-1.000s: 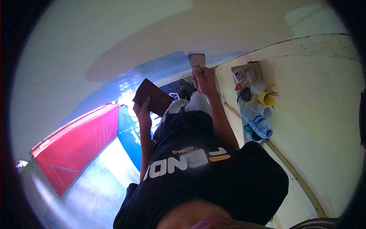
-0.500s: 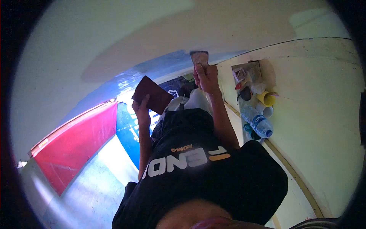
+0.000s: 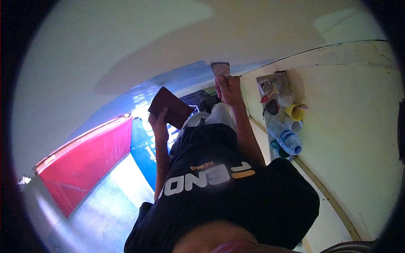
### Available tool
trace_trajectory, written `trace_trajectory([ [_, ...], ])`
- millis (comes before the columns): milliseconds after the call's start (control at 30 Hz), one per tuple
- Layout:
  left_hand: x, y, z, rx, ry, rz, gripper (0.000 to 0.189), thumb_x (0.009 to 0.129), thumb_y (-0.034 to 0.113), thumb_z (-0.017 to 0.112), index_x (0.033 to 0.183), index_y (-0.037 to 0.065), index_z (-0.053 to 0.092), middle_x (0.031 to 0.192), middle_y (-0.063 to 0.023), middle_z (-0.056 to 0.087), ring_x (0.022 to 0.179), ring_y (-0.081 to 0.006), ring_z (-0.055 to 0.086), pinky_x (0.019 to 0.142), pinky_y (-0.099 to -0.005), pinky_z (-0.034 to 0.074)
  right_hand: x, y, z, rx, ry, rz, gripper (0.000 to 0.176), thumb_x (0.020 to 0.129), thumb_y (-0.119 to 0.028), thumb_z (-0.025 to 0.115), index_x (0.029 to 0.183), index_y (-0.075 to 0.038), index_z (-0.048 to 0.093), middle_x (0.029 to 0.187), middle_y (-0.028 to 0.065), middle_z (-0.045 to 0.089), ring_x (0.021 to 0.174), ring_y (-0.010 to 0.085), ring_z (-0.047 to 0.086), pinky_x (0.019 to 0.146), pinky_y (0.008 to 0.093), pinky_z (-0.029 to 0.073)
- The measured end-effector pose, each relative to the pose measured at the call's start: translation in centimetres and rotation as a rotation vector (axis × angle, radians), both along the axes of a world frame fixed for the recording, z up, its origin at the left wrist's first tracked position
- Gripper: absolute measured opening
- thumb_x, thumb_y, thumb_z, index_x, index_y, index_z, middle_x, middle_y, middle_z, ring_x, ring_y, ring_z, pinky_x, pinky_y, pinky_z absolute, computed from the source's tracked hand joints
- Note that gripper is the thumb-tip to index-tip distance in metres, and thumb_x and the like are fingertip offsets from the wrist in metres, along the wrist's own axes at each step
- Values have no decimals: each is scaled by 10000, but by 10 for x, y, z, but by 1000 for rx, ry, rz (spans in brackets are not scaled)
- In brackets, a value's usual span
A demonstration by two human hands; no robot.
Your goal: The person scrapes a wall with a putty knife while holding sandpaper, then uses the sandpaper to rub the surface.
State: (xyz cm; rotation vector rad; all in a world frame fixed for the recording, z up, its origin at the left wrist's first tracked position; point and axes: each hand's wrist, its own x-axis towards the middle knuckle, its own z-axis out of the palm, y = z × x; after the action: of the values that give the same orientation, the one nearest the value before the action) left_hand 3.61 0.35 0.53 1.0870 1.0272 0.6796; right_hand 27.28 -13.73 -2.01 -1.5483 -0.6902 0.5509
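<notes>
My left hand (image 3: 158,123) grips a dark reddish-brown sheet (image 3: 171,107) by its lower left edge, thumb on its face. My right hand (image 3: 229,90) is closed round a flat scraper (image 3: 220,69) whose wide blade points away from me. The blade's edge lies at the blue-painted part of the wall (image 3: 185,72), seemingly against it; exact contact is hard to tell. The wall's upper part is pale, with a shadow across it.
To the right, a small shelf (image 3: 283,78) holds a yellow cup (image 3: 295,112), a white cup (image 3: 293,124), a plastic bottle (image 3: 287,139) and small items. A red panel (image 3: 88,162) and a blue banner (image 3: 143,147) stand at the left.
The scraper and my right hand have moved slightly down in the view. My left hand and the brown sheet have shifted a little right and down.
</notes>
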Motion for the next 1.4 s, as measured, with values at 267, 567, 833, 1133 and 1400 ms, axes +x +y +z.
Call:
trace_trajectory([
  [267,-12,13,-12,65,76,-39,330,827,114,671,1125,-3,592,1035,-87,639,940,-174,606,840,-316,474,1,6,-1,-43,13,25,494,968,-366,481,587,-57,537,438,22,487,391,127,503,404,308,407],
  [567,-12,1,3,260,156,-151,318,825,127,671,1105,-6,596,986,-71,648,904,-147,600,799,-305,478,-13,8,5,-4,73,20,491,974,-366,479,596,-57,523,455,2,472,377,101,466,382,282,372],
  [833,-16,7,-1,86,62,-120,305,826,129,679,1089,-4,602,1002,-73,649,907,-153,598,820,-315,462,-17,10,17,41,165,34,479,968,-358,508,589,-64,505,470,1,484,391,81,478,379,259,377],
  [1133,-18,8,2,85,38,-91,319,817,125,682,1097,-6,604,1001,-75,651,915,-164,599,833,-324,461,-17,11,12,93,259,-1,462,966,-338,522,599,-57,518,453,-8,471,386,68,466,371,255,371],
  [1400,-13,7,14,63,80,-103,306,818,107,677,1094,-4,602,995,-77,653,908,-164,603,837,-320,464,-10,13,0,54,111,40,466,964,-323,519,572,-69,525,445,-6,477,388,81,483,375,266,379],
])
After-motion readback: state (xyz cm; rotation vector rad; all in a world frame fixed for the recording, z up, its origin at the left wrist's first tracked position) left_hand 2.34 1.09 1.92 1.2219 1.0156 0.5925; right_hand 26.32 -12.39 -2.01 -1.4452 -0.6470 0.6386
